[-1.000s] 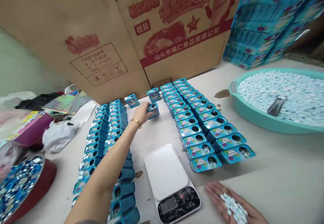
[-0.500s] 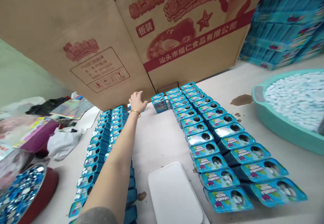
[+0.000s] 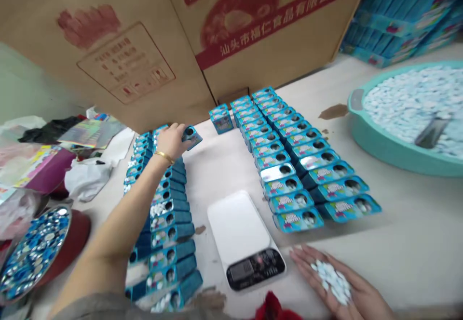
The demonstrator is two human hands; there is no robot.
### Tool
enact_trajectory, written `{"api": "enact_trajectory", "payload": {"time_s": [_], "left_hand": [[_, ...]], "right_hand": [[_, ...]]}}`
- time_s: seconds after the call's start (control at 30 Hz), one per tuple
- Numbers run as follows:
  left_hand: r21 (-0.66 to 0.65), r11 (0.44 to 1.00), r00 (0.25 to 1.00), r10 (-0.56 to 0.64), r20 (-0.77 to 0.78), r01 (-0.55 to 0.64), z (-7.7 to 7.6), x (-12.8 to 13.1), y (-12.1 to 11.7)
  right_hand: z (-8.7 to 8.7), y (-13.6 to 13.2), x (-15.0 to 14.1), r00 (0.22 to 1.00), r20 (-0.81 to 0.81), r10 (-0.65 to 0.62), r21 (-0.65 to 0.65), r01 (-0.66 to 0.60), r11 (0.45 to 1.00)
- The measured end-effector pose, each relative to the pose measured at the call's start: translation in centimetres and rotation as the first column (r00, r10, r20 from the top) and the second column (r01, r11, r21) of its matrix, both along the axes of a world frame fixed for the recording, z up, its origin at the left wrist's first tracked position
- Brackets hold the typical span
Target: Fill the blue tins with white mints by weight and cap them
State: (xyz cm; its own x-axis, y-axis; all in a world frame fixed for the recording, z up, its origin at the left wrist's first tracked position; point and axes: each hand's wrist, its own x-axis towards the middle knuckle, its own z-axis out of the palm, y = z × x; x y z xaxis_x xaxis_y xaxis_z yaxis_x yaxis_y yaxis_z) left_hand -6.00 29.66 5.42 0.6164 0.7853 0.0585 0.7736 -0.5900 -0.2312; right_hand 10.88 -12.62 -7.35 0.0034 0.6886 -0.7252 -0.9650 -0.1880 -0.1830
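My left hand (image 3: 171, 140), with a gold bracelet at the wrist, is at the far end of the left rows of candy boxes (image 3: 170, 216). Its fingers grip a tilted blue candy box (image 3: 191, 137) with a round hole in its top. My right hand (image 3: 338, 284) lies palm up at the lower right, cupping a small pile of white candies (image 3: 333, 279). Between the hands sits a white digital scale (image 3: 238, 223), with nothing on its plate. Some boxes on the left have white candies on their tops.
Two rows of blue boxes (image 3: 278, 158) run along the right of the scale. A teal basin (image 3: 383, 141) of white candies holds a scoop (image 3: 432, 131). Large cartons (image 3: 137, 2) stand at the back. A red bowl (image 3: 77, 235) of shiny blue pieces is at left.
My left hand has moved left and nearer with a box in its fingers. My right hand with candies has come into view. The camera has tilted down, showing the scale's display.
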Motion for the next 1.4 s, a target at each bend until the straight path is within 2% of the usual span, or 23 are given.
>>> {"api": "enact_trajectory", "payload": {"time_s": [0.07, 0.13, 0.2, 0.27, 0.33, 0.4, 0.5, 0.6, 0.67, 0.73, 0.77, 0.83, 0.9, 1.0, 1.13, 1.27, 1.4], "left_hand": [[-0.026, 0.99, 0.99, -0.135, 0.03, 0.136, 1.5, -0.4, -5.7], [-0.126, 0.966, 0.974, -0.224, 0.028, 0.226, 2.4, -0.8, -11.4], [-0.229, 0.927, 0.955, -0.294, 0.049, 0.297, 2.2, -1.0, -16.3], [-0.273, 0.903, 0.943, -0.325, 0.068, 0.331, 1.3, -1.1, -19.7], [-0.277, 0.899, 0.941, -0.333, 0.068, 0.338, 0.1, -1.0, -21.5], [-0.286, 0.897, 0.94, -0.335, 0.059, 0.337, -0.7, -1.0, -22.1], [-0.262, 0.897, 0.934, -0.34, 0.107, 0.356, -0.5, -0.9, -23.0], [-0.176, 0.891, 0.893, -0.368, 0.259, 0.419, 0.2, -0.8, -26.1], [-0.243, 0.814, 0.828, -0.428, 0.363, 0.527, -0.1, -0.4, -29.4], [-0.393, 0.665, 0.767, -0.485, 0.419, 0.635, -1.3, 0.4, -33.0], [-0.43, 0.631, 0.762, -0.493, 0.42, 0.646, -2.2, 0.8, -34.6], [-0.474, 0.623, 0.782, -0.473, 0.405, 0.622, -4.1, 1.8, -36.9], [-0.471, 0.649, 0.8, -0.445, 0.403, 0.598, -5.7, 2.7, -37.9], [-0.432, 0.688, 0.807, -0.435, 0.399, 0.584, -6.9, 3.2, -38.0], [-0.355, 0.745, 0.817, -0.447, 0.364, 0.565, -7.3, 3.2, -37.7], [-0.351, 0.742, 0.818, -0.475, 0.325, 0.571, -7.5, 3.0, -37.7], [-0.402, 0.746, 0.844, -0.426, 0.325, 0.531, -7.3, 3.0, -37.0]], "right_hand": [[2.0, 0.4, -0.2, 0.996, -0.078, -0.038, -0.057, 0.034, 0.998], [3.5, 0.8, -0.4, 0.989, -0.141, -0.048, -0.07, 0.039, 0.997], [4.5, 0.9, -0.8, 0.983, -0.182, -0.025, -0.051, 0.016, 0.999], [5.1, 0.6, -1.3, 0.981, -0.192, 0.022, -0.02, -0.026, 0.999], [5.5, 0.2, -1.8, 0.982, -0.173, 0.072, 0.012, -0.071, 0.997], [5.8, -0.3, -2.2, 0.983, -0.15, 0.103, 0.035, -0.099, 0.994], [6.1, -1.0, -2.7, 0.987, -0.139, 0.086, 0.036, -0.082, 0.996], [6.0, -1.5, -3.1, 0.99, -0.14, 0.016, 0.01, -0.015, 1.0], [5.8, -1.7, -3.3, 0.991, -0.134, -0.012, -0.004, 0.012, 1.0], [5.4, -1.8, -3.6, 0.991, -0.133, -0.007, -0.02, 0.005, 1.0], [5.3, -1.9, -3.7, 0.991, -0.133, -0.003, -0.023, 0.0, 1.0], [5.1, -2.0, -3.9, 0.992, -0.122, -0.002, -0.008, 0.001, 1.0], [5.0, -2.1, -4.0, 0.995, -0.1, -0.02, 0.013, 0.021, 1.0], [5.2, -2.1, -4.1, 0.992, -0.109, -0.056, -0.008, 0.055, 0.998], [5.3, -1.7, -4.3, 0.983, -0.166, -0.083, -0.038, 0.077, 0.996], [5.1, -1.5, -4.6, 0.982, -0.176, -0.068, -0.048, 0.061, 0.997], [4.7, -1.2, -4.6, 0.984, -0.178, -0.015, 0.018, 0.019, 1.0]]}}
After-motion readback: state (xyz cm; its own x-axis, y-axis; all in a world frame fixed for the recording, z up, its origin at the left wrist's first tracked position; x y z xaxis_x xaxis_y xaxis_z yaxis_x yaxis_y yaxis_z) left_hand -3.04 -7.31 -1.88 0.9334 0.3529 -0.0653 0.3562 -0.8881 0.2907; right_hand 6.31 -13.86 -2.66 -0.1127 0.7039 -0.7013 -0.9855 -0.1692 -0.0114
